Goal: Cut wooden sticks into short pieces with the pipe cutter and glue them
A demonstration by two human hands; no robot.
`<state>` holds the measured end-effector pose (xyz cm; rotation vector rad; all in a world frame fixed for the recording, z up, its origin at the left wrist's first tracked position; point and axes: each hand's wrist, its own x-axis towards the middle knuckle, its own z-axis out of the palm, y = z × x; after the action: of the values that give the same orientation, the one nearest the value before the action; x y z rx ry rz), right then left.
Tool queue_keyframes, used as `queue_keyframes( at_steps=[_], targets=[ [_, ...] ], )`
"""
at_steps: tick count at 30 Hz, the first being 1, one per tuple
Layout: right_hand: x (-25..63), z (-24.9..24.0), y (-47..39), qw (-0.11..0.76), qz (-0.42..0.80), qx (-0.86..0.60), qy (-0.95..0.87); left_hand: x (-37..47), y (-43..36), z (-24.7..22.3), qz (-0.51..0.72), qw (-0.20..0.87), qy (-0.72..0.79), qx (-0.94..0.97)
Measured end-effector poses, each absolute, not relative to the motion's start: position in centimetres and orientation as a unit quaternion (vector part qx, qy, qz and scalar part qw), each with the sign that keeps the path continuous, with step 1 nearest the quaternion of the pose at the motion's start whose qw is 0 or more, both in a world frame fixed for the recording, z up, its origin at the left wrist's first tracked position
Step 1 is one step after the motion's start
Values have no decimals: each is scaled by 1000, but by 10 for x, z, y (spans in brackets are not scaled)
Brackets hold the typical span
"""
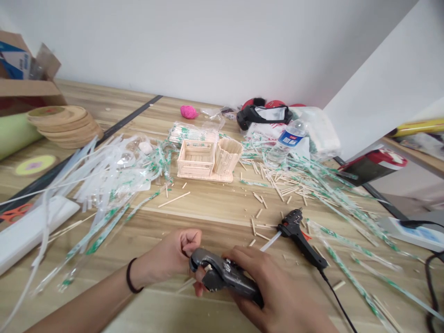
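Observation:
My right hand is wrapped round a dark grey cutter tool, its curved jaws pointing left. My left hand, with a black band at the wrist, is closed at the jaws; a pale wooden stick shows just below its fingers, and the grip on it is partly hidden. Beyond the hands stands a structure of small sticks, with a rectangular box on the left and a round cup on the right of one base. A black glue gun lies right of my right hand.
Loose sticks and green-white wrappers litter the right side. A water bottle leans behind them. Clear glue sticks and plastic, a white power strip and orange scissors lie left. The glue gun's cord runs toward the front edge.

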<state>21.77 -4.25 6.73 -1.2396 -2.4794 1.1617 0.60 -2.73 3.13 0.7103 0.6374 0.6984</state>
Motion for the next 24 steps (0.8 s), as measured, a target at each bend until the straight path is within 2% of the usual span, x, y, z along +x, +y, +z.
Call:
queue_keyframes(
  at_steps=[16, 24],
  targets=[
    [215, 60, -44, 44, 344, -446, -825, 7, -31, 35, 321, 816, 349, 330],
    [219, 71, -42, 67, 334, -450, -825, 6, -29, 34, 330, 826, 336, 309]
  ],
)
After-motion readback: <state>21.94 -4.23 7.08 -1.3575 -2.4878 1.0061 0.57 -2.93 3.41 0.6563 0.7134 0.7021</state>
